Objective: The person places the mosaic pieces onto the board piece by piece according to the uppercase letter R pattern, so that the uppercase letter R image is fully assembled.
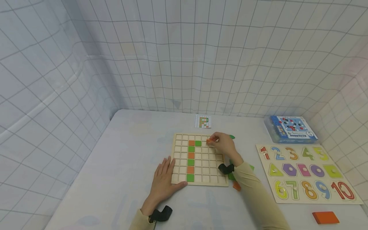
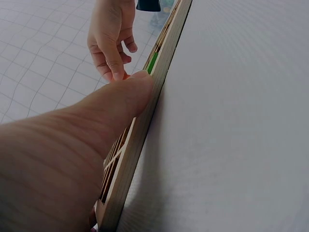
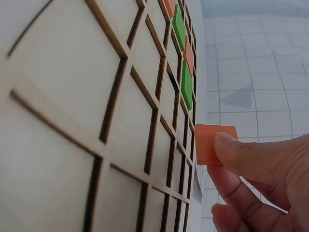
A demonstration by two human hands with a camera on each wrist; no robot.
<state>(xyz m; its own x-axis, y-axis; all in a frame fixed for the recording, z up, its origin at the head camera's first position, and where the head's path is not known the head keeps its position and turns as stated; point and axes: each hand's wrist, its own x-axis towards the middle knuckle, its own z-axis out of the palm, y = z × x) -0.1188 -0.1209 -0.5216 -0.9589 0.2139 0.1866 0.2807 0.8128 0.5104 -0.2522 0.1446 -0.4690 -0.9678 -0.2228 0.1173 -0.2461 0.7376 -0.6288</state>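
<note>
1 flat orange square (image 3: 205, 146) is pinched by the right hand (image 1: 225, 144), left hand (image 1: 164, 179) outstretched.

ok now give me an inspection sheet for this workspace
Surface: white tabletop
Job's things: wooden grid board holding a column of alternating orange and green tiles, another green tile beside its top; pattern card behind; loose pieces at right
Clutter: number puzzle, blue box, orange block, all farther right
Grippers: left hand rests at the board's near left corner; right hand pinches an orange tile
Cables: nothing seen
Surroundings: gridded sheeting behind and at both sides
</note>
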